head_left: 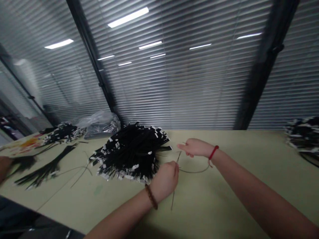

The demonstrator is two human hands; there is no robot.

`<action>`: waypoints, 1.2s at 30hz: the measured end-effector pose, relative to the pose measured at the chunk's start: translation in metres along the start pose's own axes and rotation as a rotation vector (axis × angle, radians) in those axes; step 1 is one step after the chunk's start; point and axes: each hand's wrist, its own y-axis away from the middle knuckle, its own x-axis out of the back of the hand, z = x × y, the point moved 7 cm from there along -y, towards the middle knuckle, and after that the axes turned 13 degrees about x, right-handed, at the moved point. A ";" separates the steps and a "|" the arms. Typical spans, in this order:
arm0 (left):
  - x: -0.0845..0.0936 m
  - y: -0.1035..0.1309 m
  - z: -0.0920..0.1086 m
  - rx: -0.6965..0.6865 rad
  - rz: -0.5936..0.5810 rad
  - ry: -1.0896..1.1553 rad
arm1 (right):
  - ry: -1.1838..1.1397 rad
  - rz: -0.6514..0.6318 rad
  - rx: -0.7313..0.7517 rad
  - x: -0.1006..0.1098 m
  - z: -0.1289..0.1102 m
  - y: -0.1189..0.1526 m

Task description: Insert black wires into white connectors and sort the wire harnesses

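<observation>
My left hand is closed around a thin dark cord, with one end hanging below the fist and another part sticking up above it. From the left hand the cord curves right in a loose loop and rises behind my right wrist. My right hand is just above and to the right, its index finger stretched left and the other fingers curled. A bit of cord seems to show at its fingers, though blur hides the detail. Left of my hands lies a big pile of black strips with white ends.
Smaller bundles of black strips and a clear plastic bag lie left on the pale table. Another person's hand is at the far left. Another pile sits at the right edge. Blinds behind glass stand behind the table.
</observation>
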 end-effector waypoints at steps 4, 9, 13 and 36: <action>-0.008 0.001 0.019 -0.048 -0.006 -0.128 | -0.123 -0.034 -0.003 -0.031 0.005 -0.004; -0.016 0.007 0.027 -0.070 0.006 -0.201 | -0.455 0.163 0.055 -0.017 0.012 -0.005; -0.013 0.009 0.024 -0.097 0.021 -0.166 | -0.743 0.476 0.174 0.022 0.015 0.007; 0.028 0.004 -0.006 -0.063 0.342 0.296 | -1.056 0.758 0.300 0.077 0.002 0.064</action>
